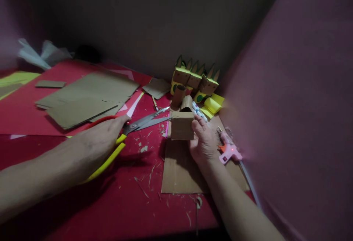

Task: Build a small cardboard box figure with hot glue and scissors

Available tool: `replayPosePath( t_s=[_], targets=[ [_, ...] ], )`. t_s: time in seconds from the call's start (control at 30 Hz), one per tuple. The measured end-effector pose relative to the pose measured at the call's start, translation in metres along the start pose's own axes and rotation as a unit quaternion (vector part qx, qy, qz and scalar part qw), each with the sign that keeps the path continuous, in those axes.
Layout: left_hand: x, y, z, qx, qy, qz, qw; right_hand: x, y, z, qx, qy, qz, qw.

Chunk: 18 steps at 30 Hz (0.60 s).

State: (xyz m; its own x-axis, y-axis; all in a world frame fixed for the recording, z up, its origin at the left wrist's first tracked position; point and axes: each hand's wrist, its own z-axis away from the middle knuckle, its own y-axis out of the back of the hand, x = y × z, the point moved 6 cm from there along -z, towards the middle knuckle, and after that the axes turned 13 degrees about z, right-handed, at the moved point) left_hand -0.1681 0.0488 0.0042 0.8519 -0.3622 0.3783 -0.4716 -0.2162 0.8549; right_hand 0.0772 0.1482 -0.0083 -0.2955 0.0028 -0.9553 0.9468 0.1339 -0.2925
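My left hand (106,140) is closed round the handles of a pair of scissors (135,126) with yellow and red grips. The blades are parted and point right, their tips at the left top edge of a small cardboard box (182,128). My right hand (203,138) grips that box by its right side, fingers partly hidden behind it. The box is held above a flat cardboard sheet (182,171). Just behind it stand brown cardboard tubes (179,96).
Several cardboard figures (193,77) with pointed ears stand against the wall. A pink glue gun (230,151) with a lit red light lies at right. Flat cardboard pieces (91,94) lie on red paper (22,112) at left. Cardboard scraps (143,148) litter the red table (124,204).
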Motion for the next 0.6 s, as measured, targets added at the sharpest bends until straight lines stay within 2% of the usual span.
replayPosePath(
  t_s=[0.1,0.17,0.27,0.43,0.53,0.6],
  targets=[
    [0.005,0.002,-0.005,-0.012,0.020,-0.043,0.999,-0.001,0.005,-0.003,0.008,0.020,0.056,0.998],
    [0.012,0.005,-0.008,0.031,0.014,-0.068,0.997,-0.001,0.008,-0.004,-0.009,0.017,0.108,0.994],
    [0.023,0.003,-0.009,0.074,-0.038,-0.090,0.992,-0.003,0.018,-0.006,-0.006,0.023,0.136,0.990],
    [0.029,-0.005,-0.004,0.099,-0.095,-0.138,0.981,-0.015,0.024,-0.004,-0.008,0.054,0.178,0.983],
    [0.033,-0.007,-0.002,0.110,-0.117,-0.188,0.969,-0.038,0.018,0.009,0.001,0.125,0.191,0.974],
    [0.037,-0.007,-0.001,0.110,-0.123,-0.229,0.959,-0.060,0.011,0.023,0.038,0.209,0.236,0.948]
  ],
)
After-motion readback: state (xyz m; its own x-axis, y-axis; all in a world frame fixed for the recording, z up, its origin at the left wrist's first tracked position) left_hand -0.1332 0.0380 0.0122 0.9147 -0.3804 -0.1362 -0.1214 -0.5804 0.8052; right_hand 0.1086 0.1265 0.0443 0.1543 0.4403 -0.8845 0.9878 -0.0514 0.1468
